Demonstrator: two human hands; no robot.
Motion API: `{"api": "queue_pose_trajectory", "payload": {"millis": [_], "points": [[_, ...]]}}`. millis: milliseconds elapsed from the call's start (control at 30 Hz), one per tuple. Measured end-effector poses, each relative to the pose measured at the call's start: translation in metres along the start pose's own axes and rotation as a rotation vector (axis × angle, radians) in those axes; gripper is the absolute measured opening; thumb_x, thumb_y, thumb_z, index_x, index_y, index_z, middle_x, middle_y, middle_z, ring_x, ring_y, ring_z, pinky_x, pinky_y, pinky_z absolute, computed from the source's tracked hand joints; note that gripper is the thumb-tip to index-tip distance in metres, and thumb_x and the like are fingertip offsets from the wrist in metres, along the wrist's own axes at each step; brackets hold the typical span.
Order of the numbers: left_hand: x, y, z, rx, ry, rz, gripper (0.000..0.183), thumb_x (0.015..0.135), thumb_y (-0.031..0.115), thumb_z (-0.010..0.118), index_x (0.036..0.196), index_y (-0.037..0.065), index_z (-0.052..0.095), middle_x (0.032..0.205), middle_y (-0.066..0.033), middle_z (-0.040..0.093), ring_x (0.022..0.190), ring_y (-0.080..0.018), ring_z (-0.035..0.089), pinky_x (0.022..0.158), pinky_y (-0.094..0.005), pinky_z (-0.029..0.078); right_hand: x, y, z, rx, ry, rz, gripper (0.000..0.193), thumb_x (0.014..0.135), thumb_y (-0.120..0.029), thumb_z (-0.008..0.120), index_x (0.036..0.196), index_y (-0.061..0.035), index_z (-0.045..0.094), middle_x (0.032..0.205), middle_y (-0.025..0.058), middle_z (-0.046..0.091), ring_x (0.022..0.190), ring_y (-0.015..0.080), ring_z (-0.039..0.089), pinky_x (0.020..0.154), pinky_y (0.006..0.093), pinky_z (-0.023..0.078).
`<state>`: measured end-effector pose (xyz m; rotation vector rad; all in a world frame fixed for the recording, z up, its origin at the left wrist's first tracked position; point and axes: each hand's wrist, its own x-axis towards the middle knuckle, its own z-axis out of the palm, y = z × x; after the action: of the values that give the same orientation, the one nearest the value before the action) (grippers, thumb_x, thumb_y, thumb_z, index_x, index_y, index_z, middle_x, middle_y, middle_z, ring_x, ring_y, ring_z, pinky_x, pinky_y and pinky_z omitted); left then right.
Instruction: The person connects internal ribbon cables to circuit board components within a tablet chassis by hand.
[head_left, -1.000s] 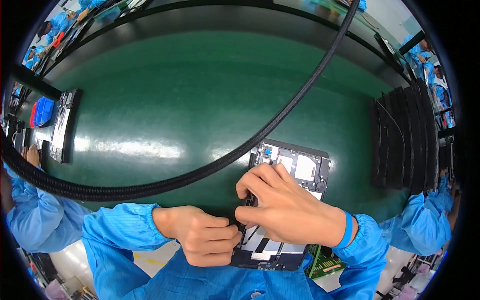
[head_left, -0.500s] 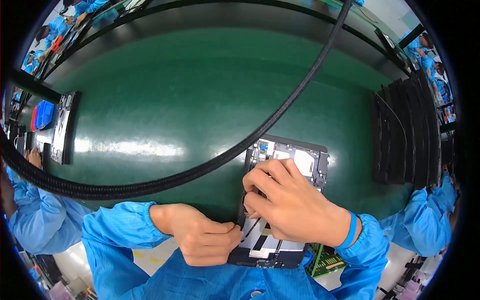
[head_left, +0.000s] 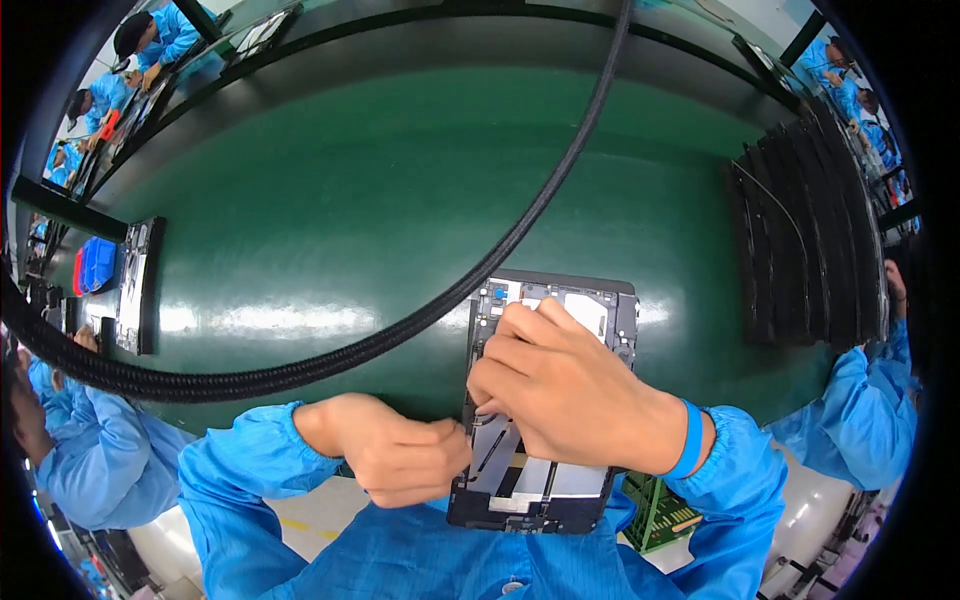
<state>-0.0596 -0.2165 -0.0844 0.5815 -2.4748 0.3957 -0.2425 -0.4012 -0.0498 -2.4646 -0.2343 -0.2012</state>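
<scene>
A left hand [head_left: 405,455] and right hand [head_left: 575,390], fingers curled, grasp unclear, work at a flat black opened tablet [head_left: 578,482], likely stiff, fragile, best rim-held.

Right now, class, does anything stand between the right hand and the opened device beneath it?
Nothing visible does: the right hand is over the opened device. The black cable crosses the view by the device's upper left corner, clear of the hand.
</scene>
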Motion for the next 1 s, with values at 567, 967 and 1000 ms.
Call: {"api": "queue_pose_trajectory", "payload": {"millis": [567,967,1000], "points": [[-0.010,-0.007,-0.004,0.014,-0.073,-0.096,0.014,0.084,0.006,0.066,0.077,-0.004,0.072,0.101,-0.0246,0.078,0.092,-0.0335,0.079,0.091,-0.0414,0.066,-0.004,0.008,0.015,-0.006,0.177,0.002,0.023,0.071,0.002,0.075,0.090,-0.0046,0.065,0.085,0.0106,0.064,0.090,0.0310,0.065,0.081,0.0422,0.047],[-0.016,-0.021,-0.005,-0.089,-0.083,-0.016,0.012,0.083,0.006,0.068,0.077,-0.004,0.072,0.104,-0.0235,0.078,0.092,-0.0324,0.078,0.090,-0.0412,0.066,0.006,0.014,0.017,0.131,0.252,0.048,0.019,0.076,0.004,0.073,0.090,-0.0039,0.063,0.084,0.0135,0.066,0.080,0.0387,0.071,0.069,0.0497,0.051],[-0.014,-0.019,-0.007,-0.082,-0.087,-0.008,0.012,0.083,0.006,0.068,0.077,-0.004,0.072,0.104,-0.0235,0.078,0.092,-0.0324,0.078,0.090,-0.0412,0.066,0.005,0.015,0.018,0.123,0.259,0.043,0.019,0.076,0.004,0.073,0.090,-0.0039,0.063,0.084,0.0135,0.066,0.080,0.0387,0.071,0.069,0.0497,0.051]]}}
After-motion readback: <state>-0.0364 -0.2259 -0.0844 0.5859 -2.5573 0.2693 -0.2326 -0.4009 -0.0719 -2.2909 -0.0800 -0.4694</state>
